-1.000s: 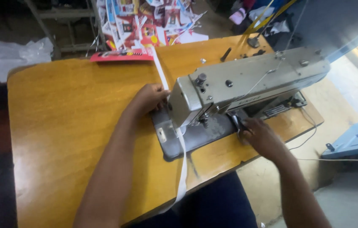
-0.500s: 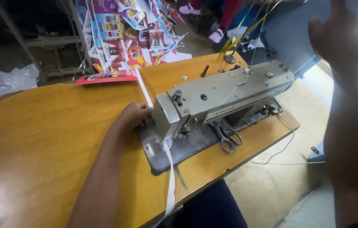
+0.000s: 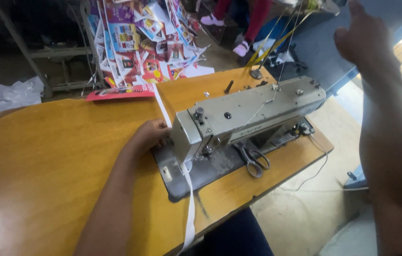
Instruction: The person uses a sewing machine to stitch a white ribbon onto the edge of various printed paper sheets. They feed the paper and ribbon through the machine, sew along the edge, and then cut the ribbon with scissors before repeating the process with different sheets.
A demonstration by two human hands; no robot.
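Note:
A grey sewing machine (image 3: 253, 111) stands on a wooden table (image 3: 59, 156). A white strip of tape (image 3: 189, 208) runs under its needle end, from the far side of the table down over the near edge. My left hand (image 3: 150, 136) rests on the table against the machine's left end, touching the strip; its fingers are hidden behind the machine head. My right hand (image 3: 364, 40) is raised in the air at the upper right, far from the machine, fingers loosely curled with nothing visible in it.
Scissors (image 3: 253, 159) lie on the machine bed under the arm. A red printed card (image 3: 120, 92) lies at the table's far edge. Colourful printed sheets (image 3: 144, 38) hang on a rack behind. Another person's legs and pink shoes (image 3: 241, 47) show beyond. A cable (image 3: 321, 166) trails off the table's right.
My right hand left the machine's right side by the scissors and rose high to the upper right. My left hand stayed by the machine head. The camera view shifted.

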